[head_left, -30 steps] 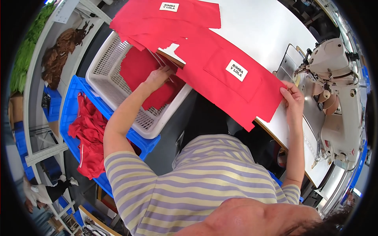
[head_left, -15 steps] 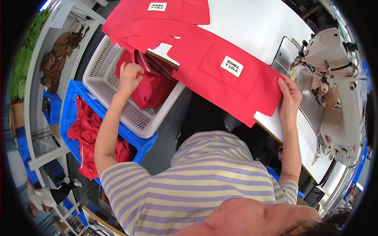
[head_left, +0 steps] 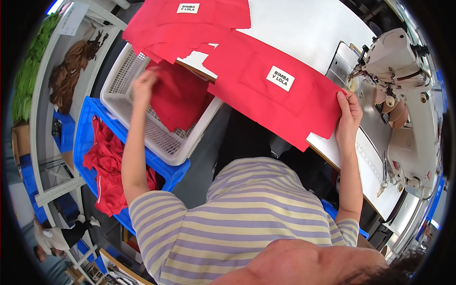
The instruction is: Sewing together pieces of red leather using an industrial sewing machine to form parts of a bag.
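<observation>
My right hand (head_left: 350,111) pinches the right end of a red fabric panel (head_left: 242,61), with the thumb on top. The panel lies across the white table's near edge, and a white label (head_left: 280,79) sits on its stitched pocket-like patch. Over the white slatted basket (head_left: 164,151), my left hand (head_left: 142,88) is slightly blurred. Its fingers are closed at the upper corner of a darker red fabric piece (head_left: 180,97), which spreads smoothly over the basket. Whatever lies under that piece is hidden.
More red panels (head_left: 190,31) overlap on the table's far left. A white sewing machine (head_left: 394,61) stands at the right, with small scissors (head_left: 381,190) close by. Below the basket, a blue crate (head_left: 175,178) holds crumpled red fabric (head_left: 111,166). Shelving (head_left: 59,190) runs along the left.
My left hand has moved slightly left, and the red fabric in the basket now spreads flat, covering the white-edged strips seen before. My right hand keeps its grip on the panel.
</observation>
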Demonstrator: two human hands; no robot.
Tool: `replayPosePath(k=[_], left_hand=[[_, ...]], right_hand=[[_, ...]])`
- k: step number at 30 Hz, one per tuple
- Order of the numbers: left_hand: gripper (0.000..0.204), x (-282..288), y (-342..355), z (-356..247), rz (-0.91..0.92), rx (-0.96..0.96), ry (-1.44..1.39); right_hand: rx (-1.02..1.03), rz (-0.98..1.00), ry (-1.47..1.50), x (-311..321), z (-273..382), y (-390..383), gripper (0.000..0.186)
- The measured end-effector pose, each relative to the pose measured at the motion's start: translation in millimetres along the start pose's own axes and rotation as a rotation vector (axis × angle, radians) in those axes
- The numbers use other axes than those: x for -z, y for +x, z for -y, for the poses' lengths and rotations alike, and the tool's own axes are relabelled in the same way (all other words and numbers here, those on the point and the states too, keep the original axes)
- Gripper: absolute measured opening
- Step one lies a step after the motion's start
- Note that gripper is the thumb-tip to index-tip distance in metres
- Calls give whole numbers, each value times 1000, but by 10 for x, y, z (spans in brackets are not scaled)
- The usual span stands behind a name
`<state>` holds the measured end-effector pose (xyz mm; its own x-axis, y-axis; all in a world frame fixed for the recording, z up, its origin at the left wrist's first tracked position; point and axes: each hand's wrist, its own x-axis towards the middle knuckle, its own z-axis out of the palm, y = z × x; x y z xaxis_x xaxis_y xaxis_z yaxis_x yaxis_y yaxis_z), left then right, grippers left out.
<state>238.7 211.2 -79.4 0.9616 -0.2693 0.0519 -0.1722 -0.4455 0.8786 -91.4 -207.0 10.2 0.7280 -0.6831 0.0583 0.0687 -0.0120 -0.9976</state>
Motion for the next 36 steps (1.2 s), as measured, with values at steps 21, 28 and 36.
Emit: replayPosePath(k=[21,28,36], left_hand=[[8,-1074,-1261,-2974,727,-710,-347],[11,-1018,-1422,-3301,698,-731,-310],[8,-1763,-1703,-2682,684,-225,-527]], right_hand=[[335,616,-535,-396,1716,-303,14],[346,548,-295,-222,1612,-240,12],[-39,331,-248,-36,954,-494,18]])
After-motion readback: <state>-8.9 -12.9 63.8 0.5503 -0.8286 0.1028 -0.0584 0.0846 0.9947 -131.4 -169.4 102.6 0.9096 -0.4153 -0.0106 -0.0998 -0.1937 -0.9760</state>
